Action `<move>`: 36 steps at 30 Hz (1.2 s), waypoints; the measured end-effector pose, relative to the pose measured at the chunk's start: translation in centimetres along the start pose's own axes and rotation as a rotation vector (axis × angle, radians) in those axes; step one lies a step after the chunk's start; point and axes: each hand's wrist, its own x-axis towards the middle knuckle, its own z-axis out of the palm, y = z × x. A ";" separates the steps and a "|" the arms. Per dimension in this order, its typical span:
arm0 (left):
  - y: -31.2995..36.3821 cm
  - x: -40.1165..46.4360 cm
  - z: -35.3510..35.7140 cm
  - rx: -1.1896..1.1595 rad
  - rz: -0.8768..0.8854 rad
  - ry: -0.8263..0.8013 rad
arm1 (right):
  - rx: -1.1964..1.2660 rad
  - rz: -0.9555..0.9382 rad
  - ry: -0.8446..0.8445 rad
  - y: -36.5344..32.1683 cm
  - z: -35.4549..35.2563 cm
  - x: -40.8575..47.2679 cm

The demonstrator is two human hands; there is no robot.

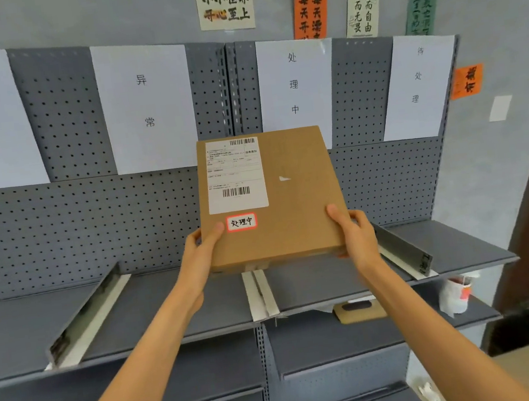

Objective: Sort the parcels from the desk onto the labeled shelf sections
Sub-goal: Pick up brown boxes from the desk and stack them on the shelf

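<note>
flat cardboard parcel (276,199) | left hand (201,254), right hand (355,235) pinch near corners above shelf (332,278) front edge | looks stiff, light; edge-hold suits

Both forearms are bare, with no sleeves, gloves or jewellery.

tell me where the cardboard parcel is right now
In the head view the cardboard parcel is centre frame, held by the left hand and right hand before the 处理中 sheet.

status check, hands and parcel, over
Left hand and right hand grip the parcel by its near corners. Parcel tagged 处理中, held above the shelf. Nothing in the way.
</note>
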 end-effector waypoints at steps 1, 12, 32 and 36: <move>-0.6 0.5 1.5 -0.006 -0.022 0.000 | -0.002 0.010 -0.011 0.4 -1.1 1.3; -6.0 4.1 12.6 0.006 -0.141 0.073 | -0.046 0.227 -0.191 6.2 -7.7 11.4; -12.9 8.4 14.9 0.170 -0.339 0.136 | -0.247 0.342 -0.299 15.0 -7.3 16.8; -13.5 9.3 15.0 0.225 -0.341 0.146 | -0.244 0.355 -0.277 15.9 -7.0 17.1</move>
